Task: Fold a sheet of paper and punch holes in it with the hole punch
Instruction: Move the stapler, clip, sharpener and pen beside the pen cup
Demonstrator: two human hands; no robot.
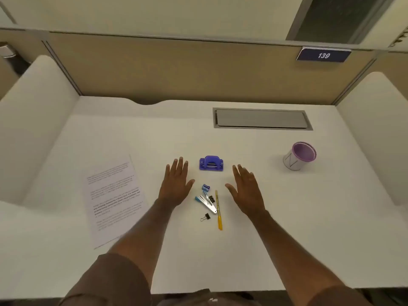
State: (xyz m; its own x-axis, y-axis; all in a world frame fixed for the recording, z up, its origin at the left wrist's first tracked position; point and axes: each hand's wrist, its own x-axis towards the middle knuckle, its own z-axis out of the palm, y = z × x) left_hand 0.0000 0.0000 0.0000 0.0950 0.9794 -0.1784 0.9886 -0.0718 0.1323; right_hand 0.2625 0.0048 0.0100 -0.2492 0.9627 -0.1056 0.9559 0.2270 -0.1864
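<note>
A printed sheet of paper (113, 200) lies flat and unfolded on the white desk, left of my arms. A small purple hole punch (211, 163) stands in the middle of the desk, a little beyond my fingertips. My left hand (176, 184) rests palm down to the punch's left, fingers spread, holding nothing. On the punch's right, my right hand (246, 189) lies flat in the same way and is empty. Neither hand touches the punch or the paper.
Between my hands lie a blue sharpener (205, 187), a blue stapler (205, 203), two black binder clips (205, 216) and a yellow pen (218, 209). A purple-rimmed white cup (299, 156) stands at the right. A grey cable hatch (262, 118) sits near the back partition.
</note>
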